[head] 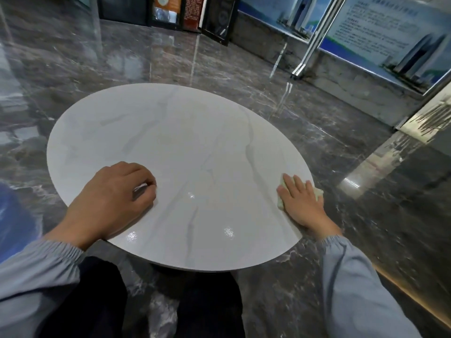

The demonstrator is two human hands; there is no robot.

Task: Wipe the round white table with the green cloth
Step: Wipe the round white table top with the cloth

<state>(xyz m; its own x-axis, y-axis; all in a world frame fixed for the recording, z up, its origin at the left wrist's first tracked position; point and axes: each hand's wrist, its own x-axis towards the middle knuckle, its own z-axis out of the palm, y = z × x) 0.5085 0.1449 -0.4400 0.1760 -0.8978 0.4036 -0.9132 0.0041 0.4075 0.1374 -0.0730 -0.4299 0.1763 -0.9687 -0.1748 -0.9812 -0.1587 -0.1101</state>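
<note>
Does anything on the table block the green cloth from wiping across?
Only the left hand, resting on the table at near left, across from the green cloth under the right hand. Nothing else visible.

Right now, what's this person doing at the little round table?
A person is wiping the round white table with a pale green cloth. The right hand lies flat on the cloth, pressing it down at the table's right edge, where a corner of the cloth pokes past the rim. The left hand rests on the tabletop nearer the left side, fingers curled; whether it holds anything is unclear.
</note>
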